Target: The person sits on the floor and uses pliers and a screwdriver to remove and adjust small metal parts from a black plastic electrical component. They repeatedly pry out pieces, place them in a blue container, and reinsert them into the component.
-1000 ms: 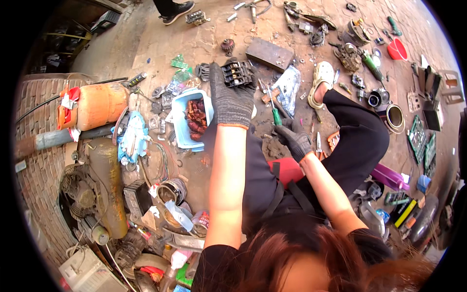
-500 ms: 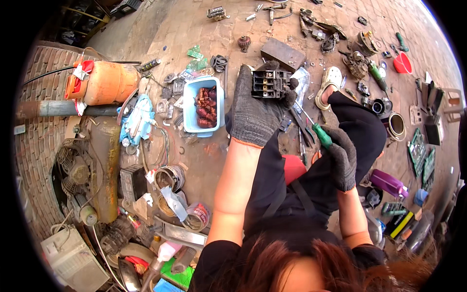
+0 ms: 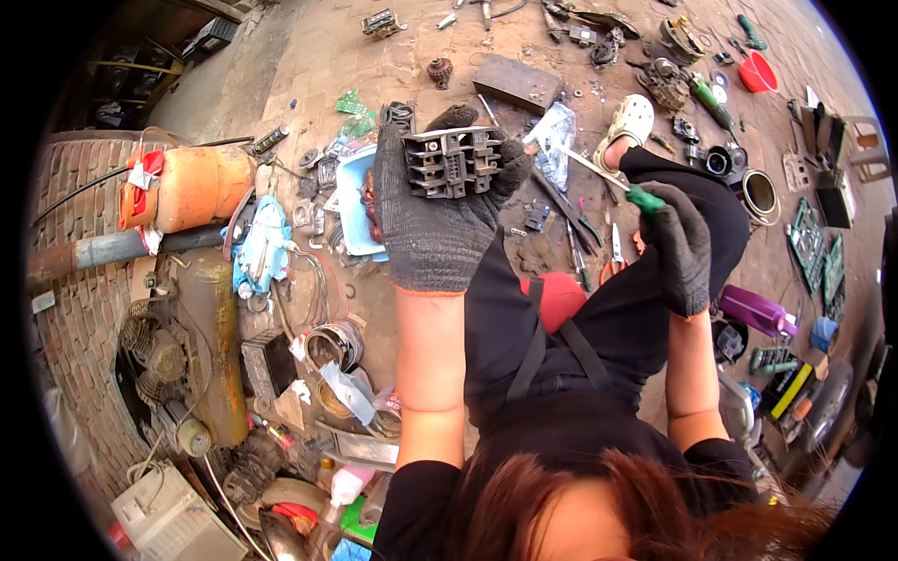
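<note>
My left hand (image 3: pixel 432 234), in a dark grey glove with an orange cuff, holds a black, blocky electrical component (image 3: pixel 454 161) with metal terminals in rows, fingers curled round its back and side. My gloved right hand (image 3: pixel 681 251) grips the green handle of a screwdriver (image 3: pixel 645 199), whose shaft points up and left towards the component, with a gap between them. A light blue tub (image 3: pixel 354 187) of reddish-brown pieces is partly hidden behind my left hand. Pliers (image 3: pixel 585 229), scissors (image 3: pixel 615 257) and a crumpled clear bag (image 3: pixel 557 131) lie between my hands and feet.
An orange gas cylinder (image 3: pixel 196 187) is at the left beside a brick surface. A grey metal block (image 3: pixel 517 82), motor parts (image 3: pixel 666 82), a red bucket (image 3: pixel 758 71), circuit boards (image 3: pixel 806 238) and a purple container (image 3: pixel 753 309) lie around me. My cream clog (image 3: pixel 631 122) is ahead right.
My right hand has moved right, away from the component, turning the screwdriver leftward. My left hand shifted right, then back left, with the component turned in it. The view has shifted slightly.
</note>
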The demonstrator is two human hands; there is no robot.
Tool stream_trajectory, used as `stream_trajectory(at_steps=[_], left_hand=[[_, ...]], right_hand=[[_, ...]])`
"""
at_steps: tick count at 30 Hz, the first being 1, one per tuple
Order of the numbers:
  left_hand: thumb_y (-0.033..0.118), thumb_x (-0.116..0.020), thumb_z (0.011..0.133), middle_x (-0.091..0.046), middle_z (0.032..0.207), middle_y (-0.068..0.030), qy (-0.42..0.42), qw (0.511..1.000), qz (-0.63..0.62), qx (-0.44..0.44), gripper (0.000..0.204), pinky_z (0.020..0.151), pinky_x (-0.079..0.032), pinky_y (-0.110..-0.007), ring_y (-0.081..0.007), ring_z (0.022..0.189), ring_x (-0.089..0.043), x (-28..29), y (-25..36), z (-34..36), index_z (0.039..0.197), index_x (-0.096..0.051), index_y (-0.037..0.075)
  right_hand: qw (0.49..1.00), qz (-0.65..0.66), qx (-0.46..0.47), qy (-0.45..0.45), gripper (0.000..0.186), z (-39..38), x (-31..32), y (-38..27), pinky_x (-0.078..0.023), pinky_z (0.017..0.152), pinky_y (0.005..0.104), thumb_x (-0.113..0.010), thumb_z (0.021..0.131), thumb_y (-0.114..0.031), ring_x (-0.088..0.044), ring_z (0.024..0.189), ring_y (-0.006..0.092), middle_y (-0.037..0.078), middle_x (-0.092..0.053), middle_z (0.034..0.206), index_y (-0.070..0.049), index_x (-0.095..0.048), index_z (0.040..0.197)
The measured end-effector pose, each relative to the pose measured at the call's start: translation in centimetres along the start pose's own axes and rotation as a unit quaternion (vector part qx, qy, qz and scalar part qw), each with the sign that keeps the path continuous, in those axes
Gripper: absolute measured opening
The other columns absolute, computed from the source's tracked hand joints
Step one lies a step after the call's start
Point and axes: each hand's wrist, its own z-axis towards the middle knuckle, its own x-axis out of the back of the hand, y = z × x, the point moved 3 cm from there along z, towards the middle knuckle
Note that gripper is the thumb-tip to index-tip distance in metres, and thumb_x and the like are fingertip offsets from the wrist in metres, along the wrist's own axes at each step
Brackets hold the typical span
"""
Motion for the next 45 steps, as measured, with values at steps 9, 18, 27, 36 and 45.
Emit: stream_trajectory(at_steps=[9, 18, 27, 36, 45], left_hand=[[0.033, -0.049, 0.097, -0.064, 0.101, -0.0118, 0.079, 0.956, 0.241, -0.146, 0.042, 0.077, -0.055, -0.033, -0.0192, 0.086, -0.065, -3.1, -2.3, -0.7, 0.119, -0.054, -0.003], [0.034, -0.05, 0.097, -0.058, 0.119, -0.0143, 0.068, 0.891, 0.418, -0.163, 0.047, 0.087, -0.053, -0.033, -0.0221, 0.105, -0.06, -3.7, -2.9, -0.5, 0.127, -0.048, -0.002], [0.033, -0.046, 0.099, -0.058, 0.117, -0.0155, 0.077, 0.878, 0.446, -0.156, 0.046, 0.087, -0.054, -0.033, -0.0214, 0.105, -0.06, -2.6, -3.0, 0.0, 0.128, -0.047, -0.002], [0.01, -0.053, 0.095, -0.053, 0.126, -0.008, 0.14, 0.899, 0.382, -0.165, 0.041, 0.089, -0.048, -0.027, -0.0148, 0.109, -0.055, -1.4, -3.2, -1.4, 0.133, -0.044, -0.001], [0.024, -0.05, 0.097, -0.057, 0.123, -0.0096, 0.112, 0.904, 0.369, -0.185, 0.039, 0.09, -0.047, -0.029, -0.0173, 0.107, -0.057, -1.4, -2.8, -0.8, 0.128, -0.05, 0.0]], right_hand=[[0.989, -0.108, 0.098, 0.029, 0.047, -1.1, 1.3, -4.5, -0.033, 0.058, 0.0215, -0.046, 0.096, -0.042, -0.044, 0.064, 0.0075, 0.002, -0.056, 0.08, 0.002, -0.06, 0.105], [0.997, -0.054, 0.053, -0.005, 0.052, 0.5, 2.2, -3.6, -0.026, 0.052, 0.0218, -0.045, 0.096, -0.047, -0.038, 0.058, 0.0061, 0.0, -0.05, 0.071, 0.002, -0.059, 0.104], [1.0, -0.002, 0.005, -0.002, 0.048, 0.5, 2.2, -3.5, -0.044, 0.07, 0.021, -0.051, 0.093, -0.041, -0.057, 0.08, 0.0117, 0.008, -0.063, 0.094, 0.005, -0.061, 0.103], [1.0, -0.019, 0.015, 0.012, 0.049, 0.4, 1.6, -3.5, -0.027, 0.054, 0.0209, -0.046, 0.096, -0.042, -0.039, 0.06, 0.0061, 0.0, -0.052, 0.073, 0.004, -0.059, 0.105], [0.999, 0.002, 0.002, -0.038, 0.037, 0.7, 1.1, -4.5, -0.035, 0.058, 0.0212, -0.044, 0.098, -0.029, -0.046, 0.064, 0.0075, 0.004, -0.058, 0.081, 0.003, -0.06, 0.107]])
